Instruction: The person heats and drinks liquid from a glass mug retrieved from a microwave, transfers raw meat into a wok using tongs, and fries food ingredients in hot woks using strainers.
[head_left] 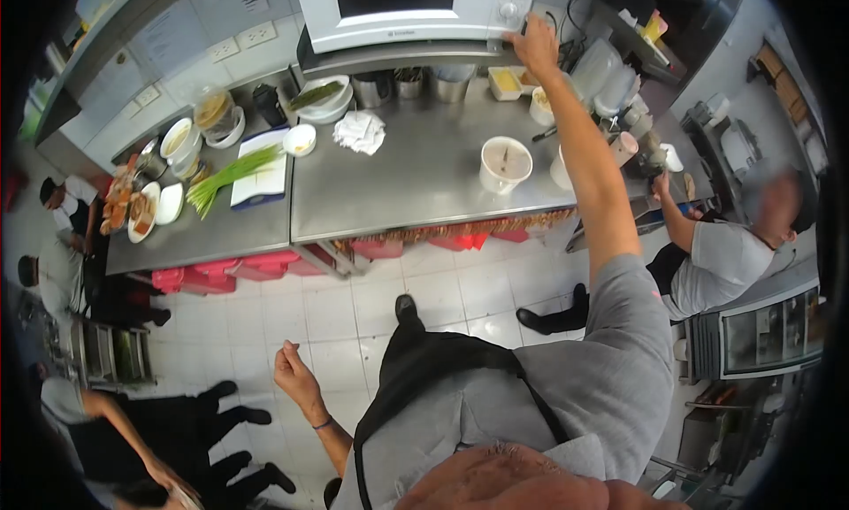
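Note:
My right hand (537,48) reaches up to the lower right corner of a white microwave (398,34). Its fingers are apart and touch the front panel below the dial (508,10). Low beside my body, away from the counter, my left hand (297,375) is closed with the fingers curled in; whether anything small is inside, I cannot make out. Under my right arm a white tub (506,167) with pale contents and a utensil in it stands on the steel counter (398,187). Crumpled white cloth or paper (359,133) lies farther left.
Green stalks (232,176) lie across a white cutting board (260,187). Bowls (324,103) and metal containers (371,90) line the counter's back. A co-worker (725,258) stands at the right; other people (66,245) are at the left. Red bins (230,271) sit under the counter.

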Action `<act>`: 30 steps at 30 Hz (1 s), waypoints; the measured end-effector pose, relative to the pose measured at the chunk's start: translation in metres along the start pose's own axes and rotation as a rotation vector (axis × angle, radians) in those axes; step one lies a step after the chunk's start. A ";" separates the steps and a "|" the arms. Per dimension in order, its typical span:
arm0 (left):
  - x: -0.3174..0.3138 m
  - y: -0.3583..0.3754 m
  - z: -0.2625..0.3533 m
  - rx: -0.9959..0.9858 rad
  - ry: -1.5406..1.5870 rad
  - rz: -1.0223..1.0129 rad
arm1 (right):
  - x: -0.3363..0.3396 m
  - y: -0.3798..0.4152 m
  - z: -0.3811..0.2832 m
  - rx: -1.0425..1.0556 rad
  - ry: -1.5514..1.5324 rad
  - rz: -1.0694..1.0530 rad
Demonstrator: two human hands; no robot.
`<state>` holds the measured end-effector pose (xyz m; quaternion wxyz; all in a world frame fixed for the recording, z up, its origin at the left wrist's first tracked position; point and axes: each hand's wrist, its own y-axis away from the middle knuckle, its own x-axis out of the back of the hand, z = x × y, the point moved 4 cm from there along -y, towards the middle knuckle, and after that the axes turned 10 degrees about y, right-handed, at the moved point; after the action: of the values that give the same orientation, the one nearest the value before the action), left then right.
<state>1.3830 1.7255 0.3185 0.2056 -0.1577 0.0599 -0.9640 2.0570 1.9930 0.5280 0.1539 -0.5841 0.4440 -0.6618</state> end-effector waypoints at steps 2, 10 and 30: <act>-0.023 -0.045 0.008 -0.051 0.057 -0.013 | -0.007 -0.009 -0.005 -0.021 0.018 -0.044; -0.096 -0.196 0.097 -0.197 0.184 -0.163 | -0.018 -0.007 -0.009 -0.012 -0.062 -0.006; -0.173 -0.141 0.385 -1.390 0.221 -0.322 | 0.038 -0.031 -0.112 0.071 -0.834 -0.444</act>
<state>1.6058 1.9054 0.6585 -0.0942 -0.1604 0.6560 -0.7315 1.9548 2.0284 0.5843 0.1940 -0.8752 0.1857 -0.4024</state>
